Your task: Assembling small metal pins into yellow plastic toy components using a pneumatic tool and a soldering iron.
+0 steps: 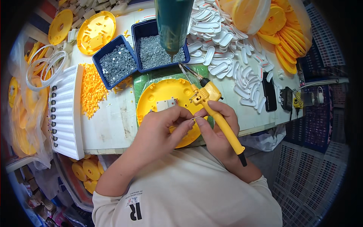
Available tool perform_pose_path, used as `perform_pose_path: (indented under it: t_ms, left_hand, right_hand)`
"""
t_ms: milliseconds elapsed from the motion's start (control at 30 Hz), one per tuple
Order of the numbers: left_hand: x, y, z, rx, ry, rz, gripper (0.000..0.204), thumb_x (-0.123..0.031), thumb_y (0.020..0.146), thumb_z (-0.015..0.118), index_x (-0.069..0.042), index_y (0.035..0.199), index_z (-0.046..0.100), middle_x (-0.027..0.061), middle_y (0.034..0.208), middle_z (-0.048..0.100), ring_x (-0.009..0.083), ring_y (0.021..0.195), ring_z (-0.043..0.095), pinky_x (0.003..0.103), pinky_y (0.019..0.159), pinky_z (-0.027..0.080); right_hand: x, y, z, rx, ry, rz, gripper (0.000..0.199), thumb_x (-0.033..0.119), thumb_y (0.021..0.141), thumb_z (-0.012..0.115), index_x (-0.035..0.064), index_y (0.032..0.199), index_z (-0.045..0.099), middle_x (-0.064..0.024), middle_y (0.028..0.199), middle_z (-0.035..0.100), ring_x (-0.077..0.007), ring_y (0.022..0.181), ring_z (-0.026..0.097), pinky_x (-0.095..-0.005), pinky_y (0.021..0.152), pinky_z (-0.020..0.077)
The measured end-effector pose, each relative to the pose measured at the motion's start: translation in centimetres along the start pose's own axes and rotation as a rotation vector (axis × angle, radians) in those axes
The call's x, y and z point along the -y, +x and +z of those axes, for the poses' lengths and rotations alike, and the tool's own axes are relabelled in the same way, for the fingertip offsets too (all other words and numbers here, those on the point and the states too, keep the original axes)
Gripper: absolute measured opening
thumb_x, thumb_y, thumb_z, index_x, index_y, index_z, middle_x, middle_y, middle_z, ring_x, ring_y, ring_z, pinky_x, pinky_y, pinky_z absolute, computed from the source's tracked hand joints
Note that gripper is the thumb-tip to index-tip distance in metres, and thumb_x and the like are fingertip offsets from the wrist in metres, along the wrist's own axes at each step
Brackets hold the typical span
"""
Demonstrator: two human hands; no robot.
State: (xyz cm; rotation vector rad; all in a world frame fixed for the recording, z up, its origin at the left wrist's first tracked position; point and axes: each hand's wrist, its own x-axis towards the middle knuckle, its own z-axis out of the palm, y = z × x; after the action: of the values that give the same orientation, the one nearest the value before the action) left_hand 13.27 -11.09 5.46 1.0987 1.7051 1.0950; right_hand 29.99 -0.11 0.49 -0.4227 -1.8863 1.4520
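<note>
A yellow soldering gun (207, 94) with a black cord end lies along my right hand (221, 132), its tip pointing up toward the screw bins. The right thumb and index finger are pressed together at a thin, light wire (196, 117). My left hand (157, 126) pinches the same wire from the other side. Beneath both hands sits a round yellow plastic housing (153, 92) on a green mat (140, 81). A small white block (166, 104) is on the housing, partly hidden by my left fingers.
A teal power screwdriver (174, 26) hangs over two blue bins (141, 68) of small metal parts. Orange plastic pieces (90, 90) and a white foam tray (70, 109) are left. White oval parts (223, 45), a black phone (269, 92) and stacked yellow discs (287, 45) occupy the right.
</note>
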Motion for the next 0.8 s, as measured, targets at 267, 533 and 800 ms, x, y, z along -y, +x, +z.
perform_pose_path:
  t_ms: [267,533,800]
  left_hand:
    - [0.4,-0.3,0.0,-0.102,-0.121,0.028,0.011,-0.007,0.100,0.072,0.002,0.104,0.067,0.0029,0.087,0.071,0.0077,0.077,0.065,0.024,0.071,0.053]
    - [1.4,0.6,-2.3,-0.239,0.165,-0.044,0.009,-0.005,0.097,0.073,-0.001,0.096,0.065,0.0046,0.087,0.066,0.0150,0.078,0.062,0.030,0.072,0.050]
    - [4.4,1.9,-1.4,-0.301,0.505,0.262,0.011,-0.008,0.089,0.076,-0.007,0.091,0.066,0.0058,0.096,0.067,0.0294,0.098,0.065,0.043,0.088,0.045]
  right_hand:
    - [-0.5,-0.3,0.2,-0.014,-0.040,0.005,0.047,-0.004,0.096,0.071,0.0002,0.139,0.051,-0.0134,0.110,0.067,-0.0199,0.101,0.069,-0.0325,0.095,0.0543]
    - [1.3,2.4,-5.9,-0.057,-0.205,0.104,0.035,0.022,0.102,0.058,-0.0054,0.120,0.070,-0.0111,0.096,0.069,-0.0138,0.072,0.063,-0.0271,0.063,0.0495]
    - [0.6,1.0,-7.3,0.055,0.104,0.325,0.031,0.007,0.089,0.068,-0.0041,0.118,0.067,-0.0051,0.103,0.068,-0.0090,0.091,0.055,-0.0249,0.085,0.0471]
